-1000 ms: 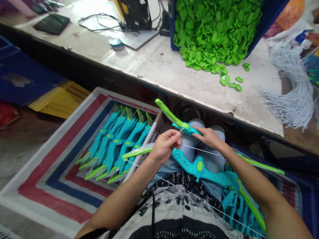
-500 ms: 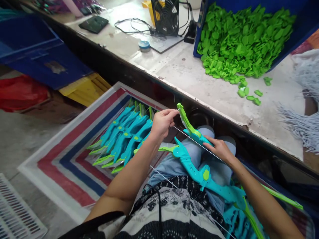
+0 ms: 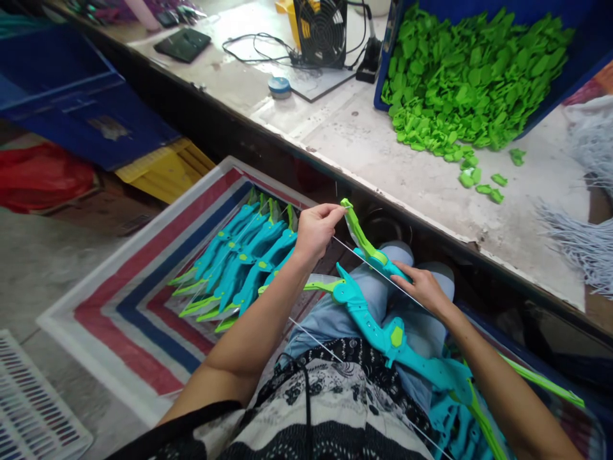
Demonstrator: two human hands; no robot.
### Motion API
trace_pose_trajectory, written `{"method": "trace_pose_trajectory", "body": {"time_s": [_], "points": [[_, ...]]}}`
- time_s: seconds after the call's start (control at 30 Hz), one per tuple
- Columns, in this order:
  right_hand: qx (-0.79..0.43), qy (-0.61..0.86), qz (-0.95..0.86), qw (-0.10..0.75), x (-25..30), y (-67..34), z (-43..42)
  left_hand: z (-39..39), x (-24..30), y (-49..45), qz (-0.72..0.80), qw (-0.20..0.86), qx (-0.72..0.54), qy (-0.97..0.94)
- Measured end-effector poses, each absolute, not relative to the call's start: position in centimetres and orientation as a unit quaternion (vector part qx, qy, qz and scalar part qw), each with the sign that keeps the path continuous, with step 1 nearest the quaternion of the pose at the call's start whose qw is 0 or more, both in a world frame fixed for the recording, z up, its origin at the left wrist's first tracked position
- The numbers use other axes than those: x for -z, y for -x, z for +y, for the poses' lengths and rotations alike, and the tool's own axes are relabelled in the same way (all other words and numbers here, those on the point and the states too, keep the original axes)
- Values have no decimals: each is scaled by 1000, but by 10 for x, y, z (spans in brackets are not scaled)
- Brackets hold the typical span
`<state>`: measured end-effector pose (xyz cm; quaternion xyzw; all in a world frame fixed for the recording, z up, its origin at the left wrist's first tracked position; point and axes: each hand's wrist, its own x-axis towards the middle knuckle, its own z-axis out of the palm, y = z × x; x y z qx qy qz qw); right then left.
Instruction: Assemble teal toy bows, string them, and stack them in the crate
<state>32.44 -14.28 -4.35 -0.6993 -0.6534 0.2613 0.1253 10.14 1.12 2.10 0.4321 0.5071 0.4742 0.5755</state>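
Observation:
With fingers pinched together, my left hand (image 3: pixel 316 230) grips the white string (image 3: pixel 361 258) close to the green tip of a toy bow (image 3: pixel 359 231). My right hand (image 3: pixel 421 284) is wrapped round the turquoise grip part of that same bow, and the string runs down beside it. A second toy bow (image 3: pixel 368 319), turquoise with green limbs, lies across my lap under my arms, and a white string passes over my clothing. The far end of the held bow is hidden by my right arm.
Several finished-looking bows (image 3: pixel 239 255) lie in rows in a striped-lined box (image 3: pixel 105 306) at left. On the bench (image 3: pixel 330 134) stand a fan (image 3: pixel 320 32) and a blue bin (image 3: pixel 383 89) spilling green parts (image 3: pixel 474 76). White strings (image 3: pixel 582 246) hang at right.
My left hand has shifted very slightly up towards the green tip of the bow. My right hand keeps its hold, and the view has moved a little.

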Motion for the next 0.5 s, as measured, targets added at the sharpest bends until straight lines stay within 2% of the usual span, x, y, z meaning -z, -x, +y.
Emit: {"method": "trace_pose_trajectory", "body": {"time_s": [0.2,0.5], "points": [[-262,696,-656,129,44,-324,-144,6,-21,-105,507,515,-516,-461],[-231,701,-667,104,46,-317,-148,2,-12,-108,512,448,-501,-534]]}}
